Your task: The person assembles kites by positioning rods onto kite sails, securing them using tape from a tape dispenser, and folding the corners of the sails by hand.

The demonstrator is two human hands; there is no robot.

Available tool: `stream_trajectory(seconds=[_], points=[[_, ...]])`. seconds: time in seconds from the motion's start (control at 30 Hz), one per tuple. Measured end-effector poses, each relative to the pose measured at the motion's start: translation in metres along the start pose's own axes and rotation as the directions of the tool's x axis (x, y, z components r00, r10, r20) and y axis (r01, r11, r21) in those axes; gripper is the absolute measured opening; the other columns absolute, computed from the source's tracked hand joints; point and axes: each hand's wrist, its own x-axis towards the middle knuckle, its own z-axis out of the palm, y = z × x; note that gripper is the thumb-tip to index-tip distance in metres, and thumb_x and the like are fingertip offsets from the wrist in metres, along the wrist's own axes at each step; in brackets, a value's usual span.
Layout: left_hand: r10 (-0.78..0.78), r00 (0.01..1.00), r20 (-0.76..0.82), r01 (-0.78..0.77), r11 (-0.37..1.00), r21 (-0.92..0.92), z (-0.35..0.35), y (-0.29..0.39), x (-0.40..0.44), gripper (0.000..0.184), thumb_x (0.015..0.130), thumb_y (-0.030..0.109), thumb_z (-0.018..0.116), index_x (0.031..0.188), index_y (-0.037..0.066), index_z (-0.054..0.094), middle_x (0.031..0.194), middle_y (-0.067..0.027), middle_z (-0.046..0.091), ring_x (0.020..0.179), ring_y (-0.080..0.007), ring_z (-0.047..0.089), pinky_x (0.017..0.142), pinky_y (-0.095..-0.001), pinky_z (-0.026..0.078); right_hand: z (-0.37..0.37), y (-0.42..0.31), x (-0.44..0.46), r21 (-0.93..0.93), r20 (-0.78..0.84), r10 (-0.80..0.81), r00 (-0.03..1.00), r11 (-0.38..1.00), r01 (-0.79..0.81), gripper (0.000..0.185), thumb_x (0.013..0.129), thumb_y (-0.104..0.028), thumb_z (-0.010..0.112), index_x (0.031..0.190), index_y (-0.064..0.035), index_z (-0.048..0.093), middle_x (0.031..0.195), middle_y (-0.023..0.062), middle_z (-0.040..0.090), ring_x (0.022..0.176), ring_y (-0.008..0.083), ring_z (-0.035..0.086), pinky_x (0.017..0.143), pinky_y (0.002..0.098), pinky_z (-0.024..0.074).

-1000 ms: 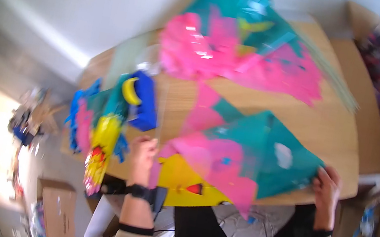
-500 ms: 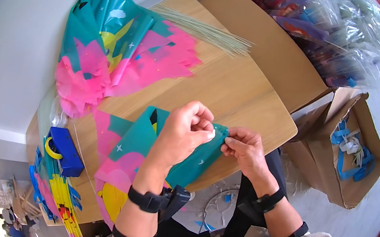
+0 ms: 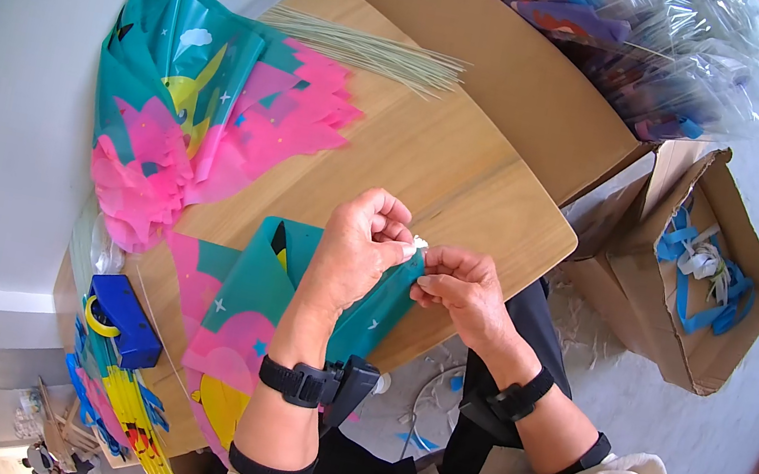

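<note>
A green and pink printed sheet (image 3: 374, 324) lies folded on the wooden table in front of me, partly hidden under my left forearm. My left hand (image 3: 361, 239) is closed in a pinch just above the sheet's far corner. A tiny white bit (image 3: 418, 243) shows at its fingertips, too small to name. My right hand (image 3: 463, 294) pinches the sheet's edge at that same corner, its fingertips close beside those of the left. Further back lies a loose pile of similar green and pink sheets (image 3: 174, 79).
Thin pale sticks (image 3: 372, 50) lie along the table's far edge. A blue tape dispenser (image 3: 127, 325) stands at left, near yellow rods (image 3: 131, 407). A cardboard box (image 3: 737, 341) with blue and white strips is at right. Clear-wrapped packages (image 3: 656, 52) fill the top right.
The view has shifted slightly, moving the table and hands left in the picture. Both hands stay at the sheet's corner, and the white bit at the left fingertips shows more clearly.
</note>
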Motion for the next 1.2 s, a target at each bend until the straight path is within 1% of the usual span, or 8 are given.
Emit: stream_trajectory(seconds=[0.53,0.63,0.7,0.73,0.83,0.9,1.0,1.2], points=[[0.096,0.994,0.052,-0.103,0.982,0.156,0.004,0.003,-0.003,0.029,0.072,-0.009,0.062,0.098,-0.001,0.054,0.076,-0.0025,0.059,0.069,-0.0069,0.054,0.066,-0.0215,0.045,0.010,-0.001,0.002,0.003,-0.123,-0.005,0.992,1.000,0.006,0.012,0.083,-0.013,0.069,0.081,-0.0017,0.066,0.065,0.0015,0.061,0.057,0.0072,0.056,0.053,0.0204,0.0438],[0.237,0.971,0.024,-0.227,0.889,0.398,0.006,0.008,-0.008,0.037,0.071,-0.005,0.065,0.106,0.000,0.054,0.079,-0.0034,0.060,0.076,-0.0106,0.057,0.070,-0.0247,0.046,0.010,-0.002,0.002,0.011,-0.146,-0.004,0.989,1.000,0.006,0.012,0.084,-0.012,0.068,0.079,-0.0015,0.065,0.064,0.0013,0.061,0.056,0.0066,0.055,0.052,0.0202,0.0435],[0.594,0.801,0.076,-0.478,0.558,0.679,0.003,0.002,-0.006,0.047,0.069,0.000,0.068,0.114,0.001,0.054,0.085,-0.0050,0.062,0.084,-0.0151,0.059,0.076,-0.0281,0.046,0.007,0.001,0.004,0.037,-0.100,-0.028,0.995,0.999,0.032,0.012,0.084,-0.012,0.068,0.079,-0.0012,0.065,0.065,0.0009,0.061,0.056,0.0062,0.055,0.052,0.0198,0.0435],[0.593,0.801,0.078,-0.479,0.558,0.678,-0.002,-0.001,-0.004,0.047,0.069,0.000,0.068,0.114,0.001,0.054,0.085,-0.0050,0.062,0.084,-0.0151,0.059,0.076,-0.0281,0.046,0.008,0.001,0.003,0.037,-0.102,-0.029,0.994,0.999,0.033,0.012,0.084,-0.012,0.068,0.079,-0.0012,0.065,0.065,0.0009,0.061,0.056,0.0062,0.055,0.052,0.0198,0.0435],[0.425,0.883,0.201,-0.469,0.770,0.432,-0.018,-0.005,0.000,0.047,0.070,0.005,0.070,0.115,0.000,0.055,0.091,-0.0068,0.062,0.091,-0.0169,0.058,0.080,-0.0300,0.046,0.010,0.000,-0.001,-0.004,-0.084,-0.013,0.996,1.000,0.012,0.012,0.084,-0.012,0.068,0.080,-0.0008,0.066,0.065,0.0005,0.060,0.056,0.0061,0.055,0.053,0.0196,0.0432],[0.090,0.934,0.347,-0.202,0.932,0.302,-0.021,-0.004,0.001,0.035,0.073,0.006,0.071,0.105,-0.001,0.060,0.089,-0.0058,0.063,0.085,-0.0133,0.058,0.076,-0.0276,0.047,0.010,0.000,-0.002,0.004,-0.082,-0.036,0.996,0.999,0.036,0.012,0.085,-0.012,0.068,0.081,-0.0007,0.066,0.065,-0.0001,0.060,0.057,0.0059,0.054,0.053,0.0194,0.0429],[-0.041,0.935,0.354,-0.049,0.969,0.243,-0.023,-0.003,0.005,0.023,0.074,0.008,0.072,0.092,-0.001,0.063,0.081,-0.0028,0.062,0.076,-0.0085,0.057,0.068,-0.0238,0.047,0.010,0.001,-0.002,0.002,-0.095,-0.043,0.995,0.999,0.043,0.013,0.085,-0.013,0.068,0.081,-0.0008,0.066,0.066,-0.0003,0.060,0.058,0.0056,0.054,0.053,0.0192,0.0425],[-0.047,0.956,0.290,-0.005,0.984,0.177,-0.021,0.000,0.003,0.012,0.075,0.008,0.071,0.076,0.000,0.062,0.067,0.0031,0.057,0.063,-0.0040,0.051,0.056,-0.0212,0.043,0.010,0.000,-0.002,0.004,-0.106,-0.029,0.994,1.000,0.030,0.010,0.085,-0.011,0.067,0.081,-0.0018,0.066,0.067,-0.0006,0.059,0.058,0.0065,0.053,0.054,0.0205,0.0419]])
